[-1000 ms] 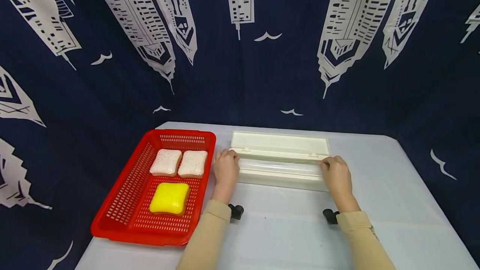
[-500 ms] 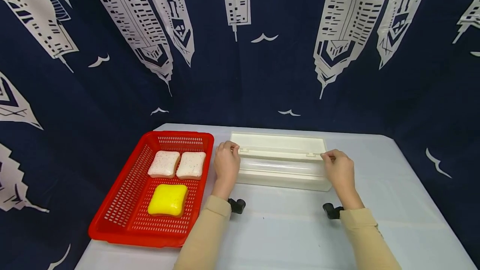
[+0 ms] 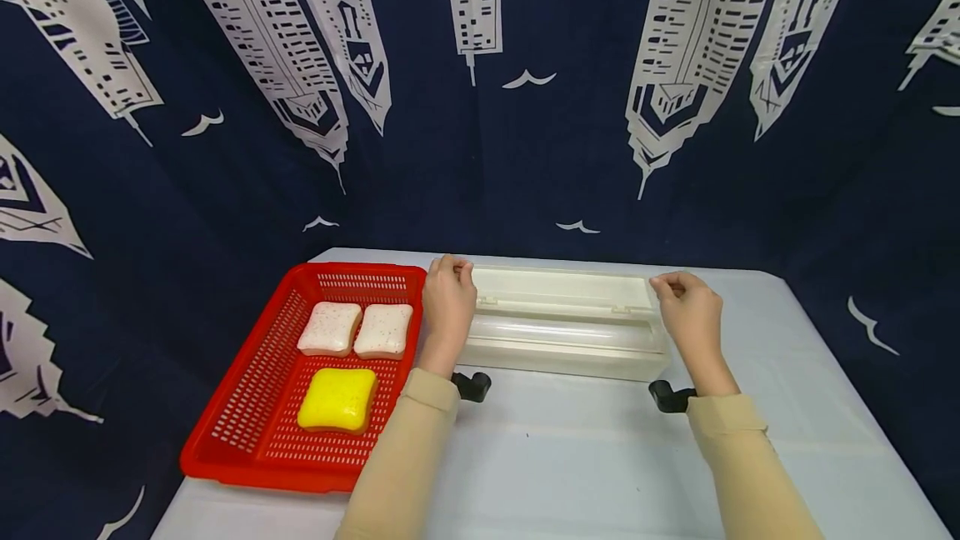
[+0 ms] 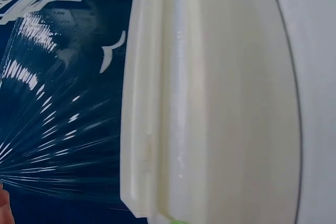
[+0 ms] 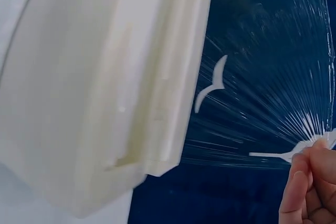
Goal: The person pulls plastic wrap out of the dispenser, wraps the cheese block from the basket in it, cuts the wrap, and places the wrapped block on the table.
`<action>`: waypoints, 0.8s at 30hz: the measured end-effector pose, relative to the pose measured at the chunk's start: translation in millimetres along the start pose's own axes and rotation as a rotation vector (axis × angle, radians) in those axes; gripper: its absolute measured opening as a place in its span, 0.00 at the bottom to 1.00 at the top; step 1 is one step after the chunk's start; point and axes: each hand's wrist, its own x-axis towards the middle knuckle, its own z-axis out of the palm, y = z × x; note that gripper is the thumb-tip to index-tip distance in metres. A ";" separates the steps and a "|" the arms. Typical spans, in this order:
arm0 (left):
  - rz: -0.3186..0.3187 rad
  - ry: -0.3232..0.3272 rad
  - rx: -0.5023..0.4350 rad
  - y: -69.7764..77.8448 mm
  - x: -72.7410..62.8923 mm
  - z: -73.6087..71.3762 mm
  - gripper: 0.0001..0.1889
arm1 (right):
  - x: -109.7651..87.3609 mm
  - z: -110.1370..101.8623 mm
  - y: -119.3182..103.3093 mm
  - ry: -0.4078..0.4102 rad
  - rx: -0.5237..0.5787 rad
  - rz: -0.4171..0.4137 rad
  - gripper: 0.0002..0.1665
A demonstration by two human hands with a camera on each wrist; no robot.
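A long cream dispenser box (image 3: 555, 361) stands on the table with its lid (image 3: 562, 283) tipped back. Inside lies a roll of cling film (image 3: 562, 332). My left hand (image 3: 450, 307) is above the box's left end, my right hand (image 3: 693, 315) just past its right end. In the right wrist view, thumb and fingers pinch a corner of the transparent cling film (image 5: 278, 98), which fans out in creases from the fingertips. Similar creases in the film (image 4: 52, 140) converge on the left fingertips (image 4: 4, 208), mostly cut off in the left wrist view.
To the left a red perforated basket (image 3: 225, 473) holds two white speckled sponge-like blocks (image 3: 330, 328) and a yellow one (image 3: 337, 400). The pale table (image 3: 555, 473) extends in front of the box. A dark blue printed cloth (image 3: 480, 190) hangs behind.
Both hands have risen away from the box's opening toward the back, drawing the cling film up. The right hand has also shifted a little right. The basket and its contents stay put.
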 end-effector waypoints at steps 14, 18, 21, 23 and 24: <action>0.028 0.049 -0.201 29.2 22.3 -22.2 0.07 | 14.9 -25.0 -27.5 0.108 0.040 -0.041 0.18; 0.048 0.081 -0.244 37.1 27.9 -31.2 0.06 | 17.3 -33.5 -36.0 0.153 0.063 -0.065 0.18; 0.049 0.089 -0.280 42.6 31.6 -38.3 0.06 | 18.8 -39.8 -43.5 0.185 0.089 -0.075 0.18; 0.042 0.083 -0.316 46.7 33.5 -43.2 0.06 | 20.1 -44.1 -48.4 0.203 0.099 -0.072 0.18; 0.040 0.081 -0.336 48.7 34.5 -45.6 0.06 | 20.7 -46.1 -50.8 0.211 0.105 -0.072 0.18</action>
